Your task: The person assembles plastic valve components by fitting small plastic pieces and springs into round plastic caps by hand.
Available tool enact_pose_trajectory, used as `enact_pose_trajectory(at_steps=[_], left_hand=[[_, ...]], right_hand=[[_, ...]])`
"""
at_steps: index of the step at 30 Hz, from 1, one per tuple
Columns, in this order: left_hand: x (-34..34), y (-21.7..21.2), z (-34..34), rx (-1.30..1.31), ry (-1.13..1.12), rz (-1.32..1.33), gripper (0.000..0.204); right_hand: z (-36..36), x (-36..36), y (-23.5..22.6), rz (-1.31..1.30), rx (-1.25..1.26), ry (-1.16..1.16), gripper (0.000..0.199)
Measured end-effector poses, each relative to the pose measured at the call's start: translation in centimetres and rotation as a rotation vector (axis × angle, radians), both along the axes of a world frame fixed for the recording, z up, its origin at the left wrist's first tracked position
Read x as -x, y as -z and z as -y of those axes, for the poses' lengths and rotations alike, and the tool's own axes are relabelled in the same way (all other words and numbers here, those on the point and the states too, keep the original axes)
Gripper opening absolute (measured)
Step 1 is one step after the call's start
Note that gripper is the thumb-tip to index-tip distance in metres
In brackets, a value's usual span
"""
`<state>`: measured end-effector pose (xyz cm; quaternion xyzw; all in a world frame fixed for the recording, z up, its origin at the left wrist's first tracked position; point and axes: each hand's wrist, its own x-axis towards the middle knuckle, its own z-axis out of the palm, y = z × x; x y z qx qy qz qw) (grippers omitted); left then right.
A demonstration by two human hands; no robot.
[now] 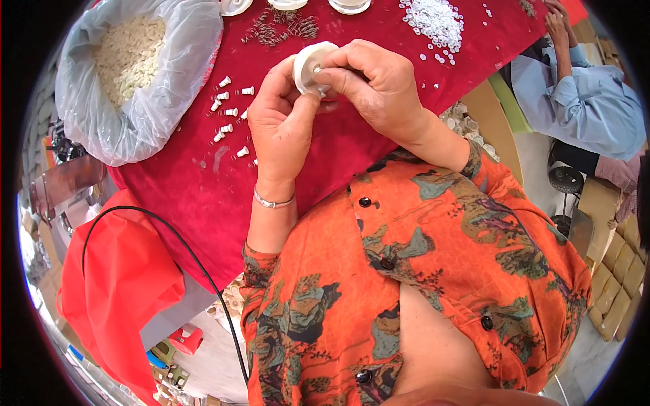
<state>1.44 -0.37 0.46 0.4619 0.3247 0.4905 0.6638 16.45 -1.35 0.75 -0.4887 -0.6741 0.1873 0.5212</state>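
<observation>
My left hand (283, 128) grips a round white plastic disc (306, 62) by its rim, holding it tilted above the red cloth. At the disc's middle, my right hand (382, 84) has thumb and forefinger pinched together. Whatever small piece lies between those fingertips is mostly hidden. Left of my left hand, several small white pegs (231, 112) lie scattered, some with springs on them. Beyond the hands is a loose heap of thin metal springs (284, 28). More round white parts (350, 5) stand at the far edge of the view.
A plastic-lined bag (71, 111) of pale small pieces stands at the far left. Small white rings (433, 27) are piled on the red tablecloth (365, 27) at the far right. A co-worker's blue sleeve (582, 101) shows on the right. A black cable (196, 257) curves at the left.
</observation>
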Motion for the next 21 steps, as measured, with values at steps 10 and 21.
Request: enact_pose_trajectory(at_steps=[10,21], left_hand=[[0.0,0.2,0.0,-0.037,-0.01,-0.046,0.035],[0.2,0.5,0.2,-0.085,0.025,-0.029,0.036]], right_hand=[[0.1,0.4,0.3,-0.23,0.17,-0.025,0.008],[0.7,-0.5,-0.2,-0.183,0.219,0.022,0.017]])
